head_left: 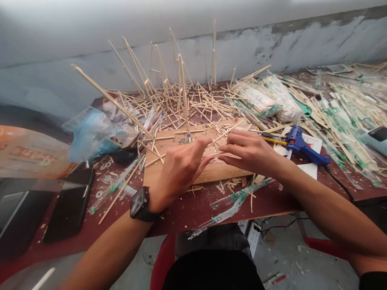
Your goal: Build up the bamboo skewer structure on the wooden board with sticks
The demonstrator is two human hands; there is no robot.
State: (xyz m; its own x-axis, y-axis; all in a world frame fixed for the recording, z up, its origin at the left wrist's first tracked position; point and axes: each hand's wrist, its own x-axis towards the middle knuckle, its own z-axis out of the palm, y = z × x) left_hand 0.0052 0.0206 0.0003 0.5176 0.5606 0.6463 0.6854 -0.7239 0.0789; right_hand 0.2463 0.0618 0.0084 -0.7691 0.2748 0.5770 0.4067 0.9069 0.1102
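Above a wooden board (pixel 199 176), my left hand (pixel 184 163) and my right hand (pixel 252 151) face each other. A thin wooden stick (pixel 215 154) spans the short gap between them, its ends among the fingertips of both hands. A second, longer stick (pixel 231 130) slants up to the right just behind my fingers; whether it is held is unclear. Left of my left hand, several chopstick-like sticks (pixel 163 138) are joined in an angled frame on the board. A tall narrow stick frame (pixel 183 92) rises behind it. Wood chips lie around the board.
Right of my right hand lies a blue glue gun (pixel 305 147) with pliers (pixel 273 138) beside it. Loose sticks and standing stick frames (pixel 157 86) crowd the back. Chopstick packets (pixel 272 96) pile at right. A phone (pixel 71 205) and plastic bags (pixel 90 133) occupy the left.
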